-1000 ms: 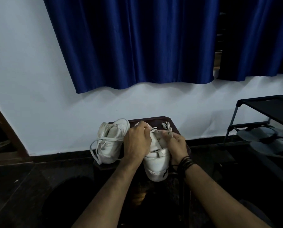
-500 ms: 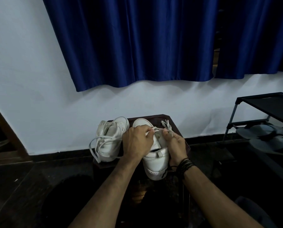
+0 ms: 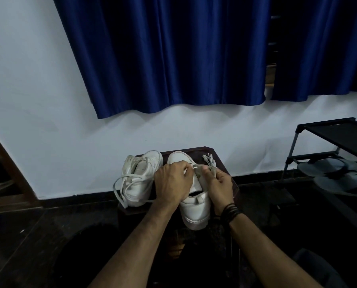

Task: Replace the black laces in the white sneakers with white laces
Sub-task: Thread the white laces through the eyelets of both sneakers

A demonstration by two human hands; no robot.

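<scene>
White wall [image 3: 38,100] across the back, blue curtain [image 3: 173,55] hanging over its upper part, hem ending well above the dark floor [image 3: 28,246]. Black shoe rack [image 3: 329,134] at far right, dark sandals [image 3: 339,177] on its lower shelf. Small dark wooden stool [image 3: 219,159] stands against the wall; both white sneakers sit on it, side by side, toes toward the wall. Left sneaker [image 3: 140,179] already carries a white lace, loose ends looping off its left side over the stool edge. Right sneaker [image 3: 196,210] lies between the person's two hands, heel overhanging the near edge of the stool. Left hand [image 3: 172,183] rests over the sneaker's left flank, fingers curled, pinching a white lace [image 3: 195,166] near the upper eyelets. Right hand [image 3: 220,186], with dark bands at the wrist [image 3: 230,212], curls on the right flank, thumb and fingers closed on the same lace. A bunch of lace ends [image 3: 208,160] sticks up just beyond the right hand. Which eyelet the lace passes through cannot be made out.
</scene>
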